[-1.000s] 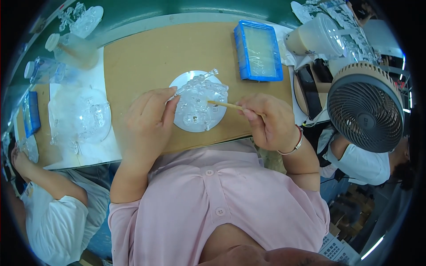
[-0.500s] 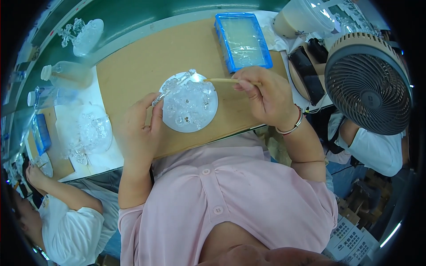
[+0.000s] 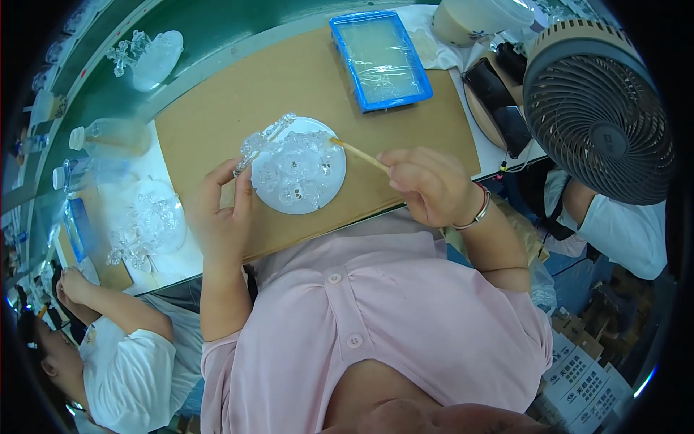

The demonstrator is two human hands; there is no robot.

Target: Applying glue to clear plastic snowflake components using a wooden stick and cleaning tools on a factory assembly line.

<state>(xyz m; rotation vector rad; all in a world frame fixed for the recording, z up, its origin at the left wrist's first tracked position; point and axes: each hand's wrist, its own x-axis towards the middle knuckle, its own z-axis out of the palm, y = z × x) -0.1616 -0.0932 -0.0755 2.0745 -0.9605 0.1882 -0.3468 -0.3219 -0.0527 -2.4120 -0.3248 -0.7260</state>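
Observation:
A round white plate (image 3: 322,197) lies on the brown board in front of me, heaped with small clear plastic pieces (image 3: 295,172). At its left rim, my left hand (image 3: 230,189) pinches the near end of a longer clear, branched plastic piece (image 3: 269,139), which slants up over the plate's far left edge. My right hand (image 3: 428,184) is closed around a thin wooden stick (image 3: 361,155). The tip of that stick reaches the plate's right rim, beside the clear pieces; whether it touches one I cannot tell.
Beyond the plate stands a blue-edged tray (image 3: 382,61) with a pale slab under film. A fan (image 3: 603,123), dark cases (image 3: 499,108) and a lidded tub (image 3: 470,20) are at right. Bottles (image 3: 112,137) and another loaded plate (image 3: 155,217) sit left, near a co-worker (image 3: 119,354).
The stick, level before, now slopes from the plate down toward my right hand, which has come nearer to me. My left hand keeps its pinch. The whole view has shifted slightly.

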